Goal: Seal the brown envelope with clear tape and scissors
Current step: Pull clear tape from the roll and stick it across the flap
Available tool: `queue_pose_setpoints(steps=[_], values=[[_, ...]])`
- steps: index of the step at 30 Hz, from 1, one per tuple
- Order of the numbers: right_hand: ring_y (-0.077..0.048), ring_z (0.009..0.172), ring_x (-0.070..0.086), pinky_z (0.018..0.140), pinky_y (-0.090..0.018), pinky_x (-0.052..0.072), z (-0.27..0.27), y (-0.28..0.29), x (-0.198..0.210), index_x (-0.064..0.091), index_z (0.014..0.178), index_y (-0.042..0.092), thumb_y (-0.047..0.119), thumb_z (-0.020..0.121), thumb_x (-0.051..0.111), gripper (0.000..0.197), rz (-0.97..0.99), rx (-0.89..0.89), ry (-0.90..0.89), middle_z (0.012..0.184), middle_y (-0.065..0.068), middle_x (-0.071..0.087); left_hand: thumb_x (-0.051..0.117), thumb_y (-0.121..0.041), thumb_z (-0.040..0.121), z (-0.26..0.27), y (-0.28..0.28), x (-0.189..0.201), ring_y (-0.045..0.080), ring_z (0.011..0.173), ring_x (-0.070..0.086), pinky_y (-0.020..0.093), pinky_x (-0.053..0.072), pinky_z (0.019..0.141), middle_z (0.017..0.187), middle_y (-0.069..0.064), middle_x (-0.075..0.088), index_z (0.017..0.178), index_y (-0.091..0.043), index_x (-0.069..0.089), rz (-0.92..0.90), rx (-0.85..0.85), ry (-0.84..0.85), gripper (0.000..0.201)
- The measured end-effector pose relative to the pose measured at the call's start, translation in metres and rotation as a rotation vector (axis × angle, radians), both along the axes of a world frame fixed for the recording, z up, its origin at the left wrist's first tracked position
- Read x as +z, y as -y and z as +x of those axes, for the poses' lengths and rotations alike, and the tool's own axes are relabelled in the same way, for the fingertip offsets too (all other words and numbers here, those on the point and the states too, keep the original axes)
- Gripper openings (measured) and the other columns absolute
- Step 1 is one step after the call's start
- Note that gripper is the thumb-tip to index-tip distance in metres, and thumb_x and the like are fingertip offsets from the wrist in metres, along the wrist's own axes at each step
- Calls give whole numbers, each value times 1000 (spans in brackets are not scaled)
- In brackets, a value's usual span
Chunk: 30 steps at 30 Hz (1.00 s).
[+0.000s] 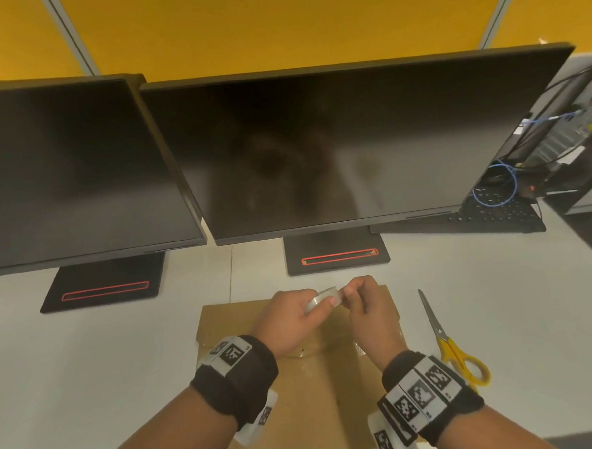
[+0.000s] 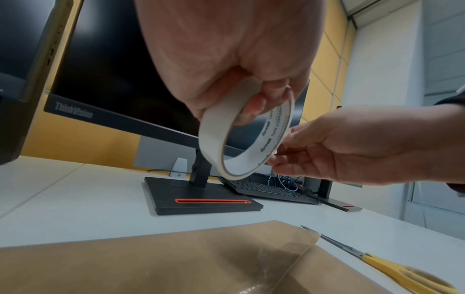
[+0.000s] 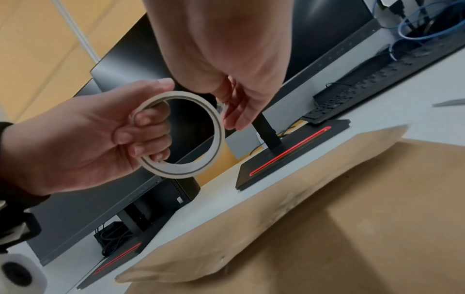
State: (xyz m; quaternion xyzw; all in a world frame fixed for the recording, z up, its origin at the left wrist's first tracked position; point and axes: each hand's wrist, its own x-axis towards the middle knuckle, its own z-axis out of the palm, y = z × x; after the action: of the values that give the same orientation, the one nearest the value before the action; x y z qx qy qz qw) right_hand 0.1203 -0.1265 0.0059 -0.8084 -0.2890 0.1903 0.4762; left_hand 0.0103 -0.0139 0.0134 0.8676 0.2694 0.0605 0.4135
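The envelope lies flat on the bench near me, flap untaped. Above it, my left hand curls through the tape; my right hand pinches at its rim, hunting the loose end. Scissors wait just right. Risk: thin tape could split or fold onto itself if peeled crooked. Whether the envelope holds anything, I cannot tell.
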Motion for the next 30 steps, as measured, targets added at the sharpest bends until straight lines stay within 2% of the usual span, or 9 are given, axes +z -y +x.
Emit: queue_pose_setpoints(steps=[5,8,10,13,16,20,24,27,30], values=[[-11,73,57,60,-1,39,-1,2,0,50,92,7,10,98,41,12,34,1,-59,76,3,56,48,-51,90,-2,1,-4,14,51,38,30,32,55,53,-4,41,63,-15,49,-11,22,23,45],[-13,79,66,65,-6,48,1,-1,3,46,97,10,16,101,34,14,85,-30,-172,81,-1,65,50,-48,91,-4,2,-5,8,47,35,27,28,52,48,-6,37,55,-22,41,-17,57,32,46],[-8,78,67,67,-8,50,4,-2,5,44,99,13,20,101,32,14,71,-5,-178,83,0,68,54,-42,93,-5,3,-5,8,44,34,25,24,50,43,-7,35,51,-25,36,-41,95,46,48],[5,78,61,63,0,42,5,-2,8,42,97,15,20,101,31,13,52,66,-181,86,5,66,54,-41,93,-5,0,-6,9,46,31,27,25,52,46,-6,31,52,-24,33,-28,105,31,49],[-3,93,62,84,-17,50,4,-3,2,40,88,26,22,101,32,16,54,109,-120,97,6,64,51,-47,93,-5,-5,-10,15,51,32,31,29,55,53,-3,33,57,-17,35,-12,102,8,49],[-7,96,63,70,-6,45,0,-2,7,40,87,29,20,100,34,17,54,127,-134,100,6,60,49,-46,93,-5,-6,-10,15,51,34,30,30,56,54,-3,36,59,-16,39,-15,101,-2,47],[5,74,65,63,0,40,0,0,14,45,98,15,21,101,31,15,98,132,-173,98,1,61,50,-46,93,-11,-7,-15,12,51,35,30,29,56,51,-6,37,56,-23,40,-3,96,-24,45],[-4,85,69,82,-16,52,-4,-1,13,43,94,22,26,100,31,13,152,192,-250,103,1,59,52,-46,93,-17,-12,-16,11,51,35,30,29,56,50,-7,36,53,-26,39,-38,124,-12,46],[-13,91,67,90,-27,52,-5,-4,10,43,91,21,22,100,35,12,167,203,-316,97,-4,61,50,-48,93,-21,-19,-12,9,53,40,28,33,58,54,-8,42,56,-28,43,-23,97,-51,43]])
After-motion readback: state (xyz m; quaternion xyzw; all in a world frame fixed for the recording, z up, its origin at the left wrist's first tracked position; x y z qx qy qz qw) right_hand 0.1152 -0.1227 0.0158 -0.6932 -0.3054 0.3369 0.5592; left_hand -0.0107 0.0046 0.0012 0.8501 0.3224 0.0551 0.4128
